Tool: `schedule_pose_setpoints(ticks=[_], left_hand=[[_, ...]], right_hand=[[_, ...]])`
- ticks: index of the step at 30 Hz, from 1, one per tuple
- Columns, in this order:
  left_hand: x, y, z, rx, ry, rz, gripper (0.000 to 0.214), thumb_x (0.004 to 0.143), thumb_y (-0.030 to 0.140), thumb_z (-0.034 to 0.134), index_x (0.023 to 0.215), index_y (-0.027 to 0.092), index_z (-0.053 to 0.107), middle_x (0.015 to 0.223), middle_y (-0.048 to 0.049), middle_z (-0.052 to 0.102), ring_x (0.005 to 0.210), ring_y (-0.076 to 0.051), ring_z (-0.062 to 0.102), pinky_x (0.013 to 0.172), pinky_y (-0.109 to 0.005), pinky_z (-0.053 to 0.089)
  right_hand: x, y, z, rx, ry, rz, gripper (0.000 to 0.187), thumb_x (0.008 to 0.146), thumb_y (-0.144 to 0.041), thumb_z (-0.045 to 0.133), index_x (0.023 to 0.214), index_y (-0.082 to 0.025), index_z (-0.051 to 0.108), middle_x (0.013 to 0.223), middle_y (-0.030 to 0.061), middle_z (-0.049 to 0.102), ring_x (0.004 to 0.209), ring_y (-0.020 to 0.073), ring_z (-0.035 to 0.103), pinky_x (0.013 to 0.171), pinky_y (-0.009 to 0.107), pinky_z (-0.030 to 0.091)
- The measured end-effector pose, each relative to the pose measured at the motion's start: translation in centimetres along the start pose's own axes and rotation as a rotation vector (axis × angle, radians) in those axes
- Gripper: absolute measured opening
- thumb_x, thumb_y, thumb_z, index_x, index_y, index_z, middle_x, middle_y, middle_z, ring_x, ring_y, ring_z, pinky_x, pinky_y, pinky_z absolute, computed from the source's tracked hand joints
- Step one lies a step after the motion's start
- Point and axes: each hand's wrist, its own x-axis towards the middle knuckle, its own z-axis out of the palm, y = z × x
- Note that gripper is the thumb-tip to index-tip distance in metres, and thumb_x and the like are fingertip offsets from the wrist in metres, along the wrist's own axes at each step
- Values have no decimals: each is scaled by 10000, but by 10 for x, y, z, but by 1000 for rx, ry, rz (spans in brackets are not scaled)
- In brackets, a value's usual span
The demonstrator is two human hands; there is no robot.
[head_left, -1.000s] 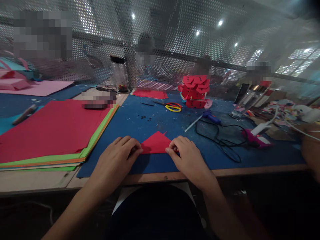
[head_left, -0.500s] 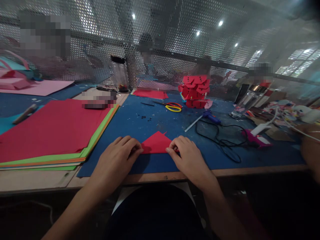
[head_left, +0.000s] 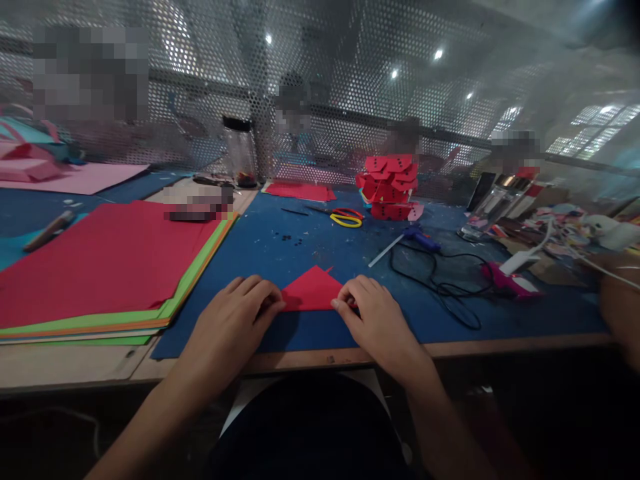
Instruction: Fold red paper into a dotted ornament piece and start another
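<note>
A red paper (head_left: 313,291) folded into a triangle lies on the blue mat (head_left: 310,333), its point facing away from me and its long edge towards me. My left hand (head_left: 247,303) pinches the left corner between thumb and fingers. At the opposite corner, my right hand (head_left: 369,305) is closed on the paper in the same way. Both corners are hidden under the fingers. A small sliver of paper sticks out near the top of the triangle.
To the left is a stack of coloured paper (head_left: 100,260). Beyond the triangle lie scissors (head_left: 347,218), small black dots (head_left: 287,238) and red cut pieces (head_left: 300,191). A red paper construction (head_left: 390,187), a glue gun (head_left: 423,237) with its black cord and a glass jar (head_left: 493,207) stand farther right.
The view has tilted up very slightly, so everything sits a little lower. Both hands keep their hold on the red paper, and the triangle looks the same.
</note>
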Motion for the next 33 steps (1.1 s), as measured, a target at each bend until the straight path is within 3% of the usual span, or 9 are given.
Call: schedule_pose_setpoints(ticks=[15,33], left_hand=[[1,0,1,11,11,15,207,1030,359,493,933,234,626,985,-42,687,927,-265,564,802,-385,403],[1,1,-1,17,-5,0,230,1027,368,469,926,234,627,988,-44,684,924,-266,560,803,-396,409]], right_hand=[[-2,-1,-4,2,-19,23,107,1009,-261,597,905,-236,600,984,22,665,938,216,593,829,360,416],[-6,16,-9,-5,11,36,136,989,-286,640,869,-233,607,948,16,672,927,225,586,814,367,394]])
